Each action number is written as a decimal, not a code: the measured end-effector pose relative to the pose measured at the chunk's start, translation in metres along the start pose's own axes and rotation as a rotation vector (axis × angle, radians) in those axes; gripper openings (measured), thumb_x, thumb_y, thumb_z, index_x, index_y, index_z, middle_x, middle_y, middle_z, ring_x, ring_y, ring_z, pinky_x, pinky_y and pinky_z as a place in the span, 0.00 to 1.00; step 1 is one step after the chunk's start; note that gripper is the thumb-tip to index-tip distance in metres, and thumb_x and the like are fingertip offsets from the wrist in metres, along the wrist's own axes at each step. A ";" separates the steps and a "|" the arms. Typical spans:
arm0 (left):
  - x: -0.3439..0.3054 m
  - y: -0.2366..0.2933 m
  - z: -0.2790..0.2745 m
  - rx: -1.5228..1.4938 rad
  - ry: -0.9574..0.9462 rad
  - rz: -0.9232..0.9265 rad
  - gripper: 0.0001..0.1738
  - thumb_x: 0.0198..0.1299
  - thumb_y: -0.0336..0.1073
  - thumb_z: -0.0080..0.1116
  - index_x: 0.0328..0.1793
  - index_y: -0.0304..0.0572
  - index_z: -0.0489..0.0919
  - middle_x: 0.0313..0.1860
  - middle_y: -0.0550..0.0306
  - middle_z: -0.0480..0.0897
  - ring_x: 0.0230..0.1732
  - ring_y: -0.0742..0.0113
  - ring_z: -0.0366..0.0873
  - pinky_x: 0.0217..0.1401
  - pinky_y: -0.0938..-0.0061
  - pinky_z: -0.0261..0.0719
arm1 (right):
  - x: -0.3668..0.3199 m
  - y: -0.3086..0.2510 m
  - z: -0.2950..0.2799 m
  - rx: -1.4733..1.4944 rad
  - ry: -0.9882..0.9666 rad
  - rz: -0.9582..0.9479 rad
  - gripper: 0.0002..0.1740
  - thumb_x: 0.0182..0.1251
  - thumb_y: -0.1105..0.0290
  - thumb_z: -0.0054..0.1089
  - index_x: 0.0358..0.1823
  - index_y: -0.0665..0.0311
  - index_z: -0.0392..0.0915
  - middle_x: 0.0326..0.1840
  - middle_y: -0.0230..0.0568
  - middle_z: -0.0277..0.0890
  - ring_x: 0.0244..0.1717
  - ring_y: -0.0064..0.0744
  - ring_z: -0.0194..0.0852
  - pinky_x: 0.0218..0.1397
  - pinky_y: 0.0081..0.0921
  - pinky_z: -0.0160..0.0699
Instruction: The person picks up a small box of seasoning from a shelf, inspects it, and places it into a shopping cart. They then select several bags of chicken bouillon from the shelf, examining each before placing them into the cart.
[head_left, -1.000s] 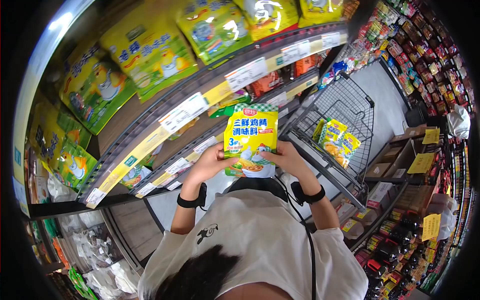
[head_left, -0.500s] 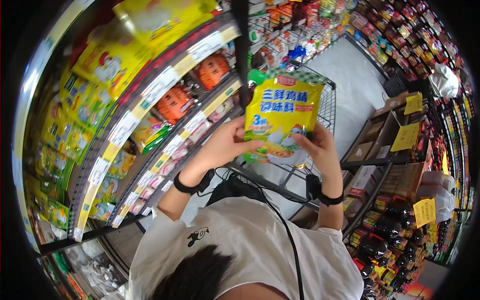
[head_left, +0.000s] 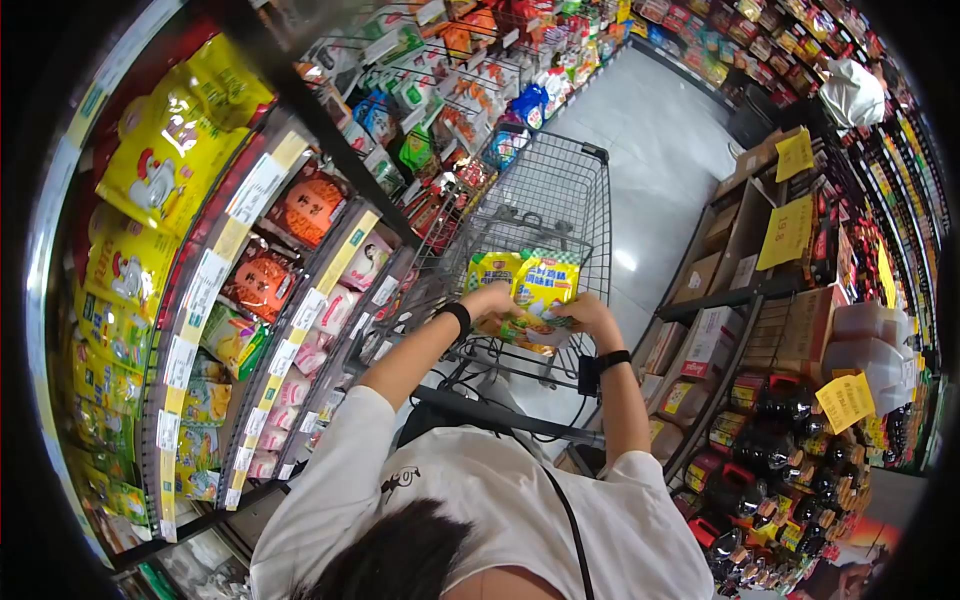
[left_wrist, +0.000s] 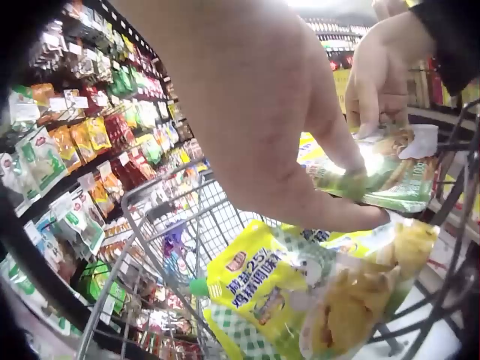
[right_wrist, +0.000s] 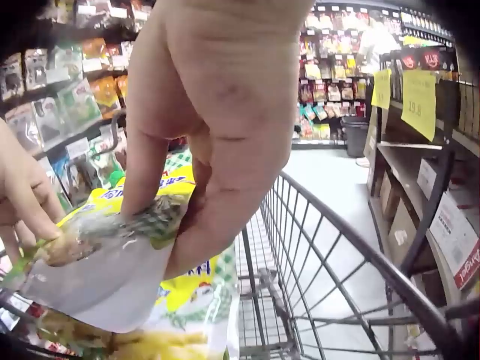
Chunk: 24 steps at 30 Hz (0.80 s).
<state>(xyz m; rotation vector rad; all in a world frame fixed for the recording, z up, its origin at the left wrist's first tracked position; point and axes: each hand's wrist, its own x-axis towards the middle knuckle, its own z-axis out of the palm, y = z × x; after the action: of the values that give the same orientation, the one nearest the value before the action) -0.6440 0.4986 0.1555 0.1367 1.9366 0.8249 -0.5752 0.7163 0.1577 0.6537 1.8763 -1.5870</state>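
Observation:
A yellow chicken seasoning pouch (head_left: 547, 288) is held by both hands over the shopping cart (head_left: 604, 215). My left hand (head_left: 490, 300) pinches its left side, thumb and fingers at the lower edge. The right hand (head_left: 592, 318) grips the opposite side, its fingers bent over the pouch in the right wrist view. In the left wrist view, the held pouch's green-and-white back (left_wrist: 401, 176) faces the camera. Close below it in the cart lies another yellow seasoning pouch (left_wrist: 259, 281) with a green cap, partly covered by the left hand in the head view.
Store shelves (head_left: 200, 300) on the left carry yellow pouches and orange packets. On the right are a rack with cartons (head_left: 715, 345), yellow price signs (head_left: 785, 232) and dark bottles (head_left: 770, 440). Pale aisle floor (head_left: 655, 150) runs ahead. A black bin (right_wrist: 354, 135) stands farther down.
Both hands have carried the pouch away from the chest, forward and down over the cart. The head view has turned from the left shelf toward the cart and aisle.

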 end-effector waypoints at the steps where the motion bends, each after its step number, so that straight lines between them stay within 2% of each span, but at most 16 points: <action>1: 0.006 -0.001 0.004 0.042 0.004 -0.081 0.18 0.49 0.38 0.70 0.40 0.32 0.80 0.33 0.56 0.81 0.30 0.66 0.80 0.28 0.73 0.81 | 0.008 0.008 0.001 -0.007 -0.012 0.033 0.18 0.51 0.66 0.71 0.40 0.71 0.80 0.33 0.43 0.80 0.26 0.32 0.79 0.24 0.31 0.79; 2: 0.019 -0.009 0.010 0.046 0.052 -0.092 0.16 0.49 0.37 0.70 0.38 0.31 0.80 0.31 0.54 0.81 0.29 0.64 0.80 0.28 0.72 0.82 | 0.006 0.005 0.003 -0.028 -0.005 0.062 0.20 0.49 0.66 0.72 0.40 0.72 0.79 0.36 0.49 0.80 0.30 0.41 0.82 0.29 0.38 0.84; 4: 0.054 -0.041 0.019 0.008 0.073 -0.057 0.16 0.49 0.36 0.69 0.38 0.30 0.80 0.31 0.53 0.81 0.30 0.63 0.81 0.28 0.70 0.82 | 0.015 0.016 0.006 0.005 -0.020 0.053 0.20 0.49 0.66 0.72 0.40 0.72 0.79 0.34 0.48 0.80 0.27 0.39 0.81 0.27 0.36 0.83; 6: 0.046 -0.038 0.025 0.000 0.110 -0.097 0.17 0.47 0.35 0.70 0.38 0.29 0.80 0.32 0.48 0.82 0.31 0.61 0.82 0.28 0.68 0.80 | 0.017 0.023 0.012 -0.035 0.012 0.063 0.19 0.50 0.66 0.71 0.38 0.73 0.78 0.28 0.47 0.79 0.22 0.37 0.79 0.23 0.34 0.81; 9: 0.043 -0.034 0.031 0.403 0.158 -0.032 0.20 0.44 0.35 0.70 0.39 0.27 0.79 0.33 0.45 0.83 0.31 0.59 0.82 0.30 0.67 0.79 | 0.035 0.040 0.024 -0.188 0.086 0.086 0.17 0.51 0.66 0.71 0.36 0.72 0.78 0.24 0.45 0.77 0.19 0.35 0.77 0.19 0.33 0.77; 10: 0.039 -0.037 0.031 0.198 0.141 -0.088 0.24 0.42 0.42 0.71 0.40 0.29 0.81 0.38 0.39 0.83 0.40 0.49 0.82 0.40 0.63 0.80 | 0.041 0.049 0.029 -0.190 0.147 0.074 0.16 0.51 0.66 0.70 0.34 0.73 0.78 0.22 0.43 0.76 0.16 0.34 0.75 0.16 0.32 0.74; 13: 0.049 -0.051 0.029 0.234 0.142 0.013 0.25 0.41 0.42 0.71 0.41 0.29 0.81 0.38 0.39 0.83 0.39 0.49 0.82 0.41 0.64 0.79 | 0.033 0.050 0.028 -0.013 0.088 0.035 0.16 0.51 0.66 0.70 0.32 0.74 0.78 0.21 0.43 0.76 0.15 0.34 0.74 0.15 0.32 0.73; 14: 0.047 -0.053 0.029 0.180 0.139 0.046 0.23 0.41 0.39 0.70 0.41 0.29 0.81 0.36 0.39 0.83 0.33 0.50 0.83 0.37 0.66 0.80 | 0.032 0.051 0.027 0.039 0.054 0.044 0.17 0.51 0.66 0.71 0.31 0.74 0.78 0.21 0.45 0.75 0.14 0.34 0.74 0.15 0.32 0.74; 17: 0.048 -0.058 0.027 0.086 0.110 0.052 0.23 0.40 0.39 0.69 0.39 0.28 0.81 0.34 0.39 0.83 0.30 0.52 0.82 0.33 0.67 0.79 | 0.032 0.047 0.029 -0.064 0.099 0.079 0.17 0.51 0.64 0.71 0.33 0.73 0.78 0.22 0.45 0.76 0.16 0.35 0.75 0.16 0.33 0.75; 20: 0.053 -0.067 0.029 0.101 0.112 0.104 0.19 0.45 0.37 0.68 0.40 0.30 0.81 0.27 0.51 0.82 0.24 0.64 0.77 0.26 0.68 0.73 | 0.035 0.040 0.034 -0.139 0.162 0.198 0.19 0.46 0.68 0.72 0.37 0.70 0.78 0.26 0.45 0.79 0.20 0.40 0.78 0.17 0.37 0.77; 23: 0.010 -0.034 0.017 0.131 0.102 0.001 0.19 0.47 0.38 0.67 0.41 0.31 0.81 0.22 0.54 0.79 0.20 0.67 0.71 0.23 0.70 0.68 | 0.039 0.041 0.036 -0.316 0.217 0.186 0.21 0.43 0.64 0.74 0.36 0.70 0.79 0.27 0.45 0.79 0.22 0.38 0.80 0.18 0.35 0.77; 24: 0.010 -0.038 0.017 0.048 0.134 0.003 0.21 0.41 0.41 0.67 0.33 0.26 0.80 0.23 0.47 0.81 0.25 0.59 0.79 0.25 0.67 0.74 | 0.047 0.050 0.037 -0.336 0.238 0.140 0.23 0.41 0.62 0.75 0.37 0.68 0.80 0.30 0.47 0.81 0.26 0.38 0.81 0.25 0.34 0.79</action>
<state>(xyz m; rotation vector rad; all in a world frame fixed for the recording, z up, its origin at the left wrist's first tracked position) -0.6253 0.4824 0.1198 0.1157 2.0831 0.8070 -0.5689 0.6879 0.0858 0.8286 2.1527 -1.1101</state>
